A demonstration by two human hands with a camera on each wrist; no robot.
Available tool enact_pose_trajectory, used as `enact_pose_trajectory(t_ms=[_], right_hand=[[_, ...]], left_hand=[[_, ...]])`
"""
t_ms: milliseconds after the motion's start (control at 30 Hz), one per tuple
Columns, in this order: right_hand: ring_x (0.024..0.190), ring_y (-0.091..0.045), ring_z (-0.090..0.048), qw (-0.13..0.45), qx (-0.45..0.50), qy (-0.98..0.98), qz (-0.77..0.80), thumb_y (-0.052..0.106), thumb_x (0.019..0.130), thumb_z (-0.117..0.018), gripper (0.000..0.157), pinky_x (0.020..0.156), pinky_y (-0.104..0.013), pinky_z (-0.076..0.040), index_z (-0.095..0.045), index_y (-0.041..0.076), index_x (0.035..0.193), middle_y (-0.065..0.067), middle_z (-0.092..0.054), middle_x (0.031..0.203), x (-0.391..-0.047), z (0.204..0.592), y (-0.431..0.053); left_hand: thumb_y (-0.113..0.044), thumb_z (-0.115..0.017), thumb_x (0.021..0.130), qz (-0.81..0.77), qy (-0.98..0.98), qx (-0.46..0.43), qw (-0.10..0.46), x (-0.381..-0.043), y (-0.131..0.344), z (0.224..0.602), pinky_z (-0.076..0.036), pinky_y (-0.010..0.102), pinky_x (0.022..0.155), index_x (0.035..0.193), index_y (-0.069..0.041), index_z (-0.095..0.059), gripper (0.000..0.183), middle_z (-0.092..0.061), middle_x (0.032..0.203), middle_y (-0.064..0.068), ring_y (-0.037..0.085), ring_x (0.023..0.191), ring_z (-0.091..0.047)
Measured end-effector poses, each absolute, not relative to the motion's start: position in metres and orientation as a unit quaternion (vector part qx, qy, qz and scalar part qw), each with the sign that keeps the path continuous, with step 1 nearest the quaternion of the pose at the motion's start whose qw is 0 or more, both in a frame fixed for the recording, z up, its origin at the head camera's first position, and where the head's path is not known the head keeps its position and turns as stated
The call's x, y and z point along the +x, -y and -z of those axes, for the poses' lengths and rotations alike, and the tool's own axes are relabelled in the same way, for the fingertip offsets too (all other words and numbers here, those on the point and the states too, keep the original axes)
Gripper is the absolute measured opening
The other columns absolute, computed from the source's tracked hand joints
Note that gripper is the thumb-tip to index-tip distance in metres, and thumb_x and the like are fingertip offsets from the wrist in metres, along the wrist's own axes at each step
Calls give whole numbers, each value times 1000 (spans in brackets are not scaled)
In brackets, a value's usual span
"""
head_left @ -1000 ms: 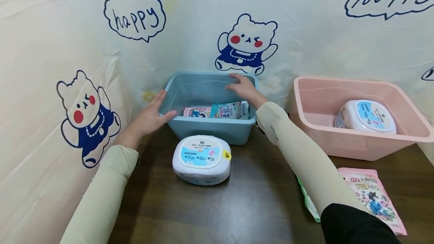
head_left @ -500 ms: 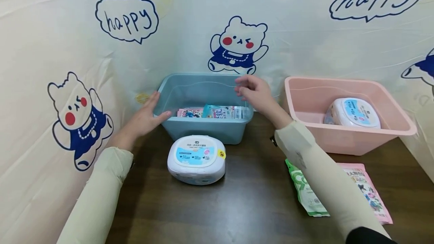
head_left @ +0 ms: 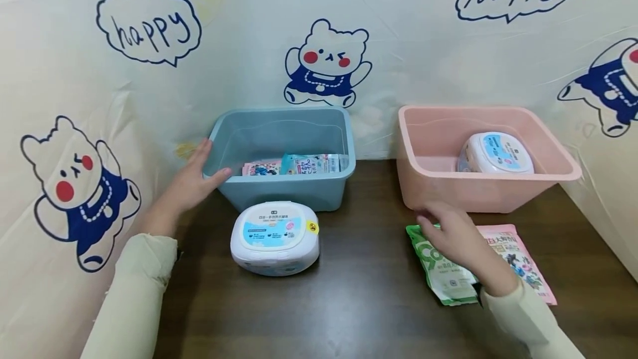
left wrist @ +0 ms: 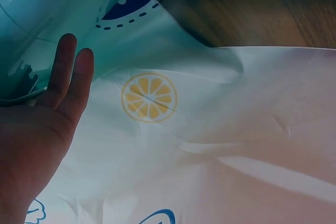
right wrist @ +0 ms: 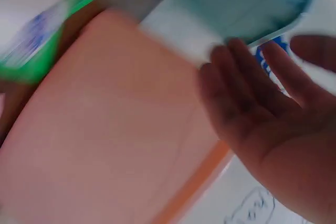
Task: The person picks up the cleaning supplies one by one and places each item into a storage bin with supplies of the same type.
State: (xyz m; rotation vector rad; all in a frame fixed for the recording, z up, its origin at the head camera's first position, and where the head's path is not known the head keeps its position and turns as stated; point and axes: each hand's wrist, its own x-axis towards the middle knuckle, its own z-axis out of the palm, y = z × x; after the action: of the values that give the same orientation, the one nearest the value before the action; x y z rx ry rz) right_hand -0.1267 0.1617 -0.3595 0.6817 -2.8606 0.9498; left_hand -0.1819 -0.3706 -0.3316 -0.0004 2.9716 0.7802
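Green pouch [head_left: 451,284] lies flat on the dark table [head_left: 349,309], nearer than the blue bin [head_left: 284,195] and off to its right. Pink pouch [head_left: 518,259] sits farther right of that bin. The meeting line of the pouches is partly covered, so overlap cannot be told. If they do overlap, a careless pinch could bring up both, or drag the second along.

Right hand [head_left: 456,237] hangs over the green pouch, fingers loosely bent, nothing seen in its grasp; contact cannot be told. Slick film, I judge: fingertips may skate before an edge lifts.

White tub [head_left: 274,240] stands just in front of the blue bin. Anything carried low toward the bin could clip the tub and shove it against the bin wall.

Left hand [head_left: 189,187] is at the blue bin's left side, thumb spread wide from straight fingers, thumb at the near rim. Flared walls; hard pressure there could tilt or slide the bin.

Inside the blue bin, a blue packet [head_left: 311,164] and a pink packet [head_left: 261,169] lie side by side. Something dropped in from height might land crooked on them.

Right of the blue bin, well apart: pink bin [head_left: 498,195], holding a second tub [head_left: 498,154]. Its front could catch the right knuckles on a careless lift.
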Motion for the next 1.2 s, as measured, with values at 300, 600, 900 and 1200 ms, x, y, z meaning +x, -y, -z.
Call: enact_pose_trajectory(t_ms=[300,600,900,1200], right_hand=[[94,-41,-62,-87,140,974,-154,31,93,-73,54,75,-57,-53,-60,-3,133,-28,-60,111,-86,401,-209],[84,-37,-60,-52,141,981,-124,37,89,-77,55,68,-55,-53,-64,6,133,-21,-64,88,-73,432,-212],[100,-38,-55,-88,63,936,-334,21,91,-77,63,75,-44,-47,-51,2,146,-32,-57,122,-82,433,-226],[111,-12,-46,-143,-83,762,-626,23,103,-62,48,79,-22,-50,-53,7,148,-20,-24,156,-88,442,-253]], left_hand=[[-68,-48,96,-249,-968,-9,25,-173,380,326,-16,81,103,162,-23,11,99,14,168,7,53,148,-3],[-69,-48,96,-250,-968,-12,21,-173,384,326,-14,80,104,162,-23,10,100,14,168,6,51,149,-2],[-73,-48,93,-261,-965,-14,33,-176,382,330,-12,80,104,161,-28,11,101,16,167,-1,49,149,0],[-73,-49,93,-268,-963,-7,27,-182,375,335,-12,80,105,162,-27,8,101,13,168,0,46,150,0]])
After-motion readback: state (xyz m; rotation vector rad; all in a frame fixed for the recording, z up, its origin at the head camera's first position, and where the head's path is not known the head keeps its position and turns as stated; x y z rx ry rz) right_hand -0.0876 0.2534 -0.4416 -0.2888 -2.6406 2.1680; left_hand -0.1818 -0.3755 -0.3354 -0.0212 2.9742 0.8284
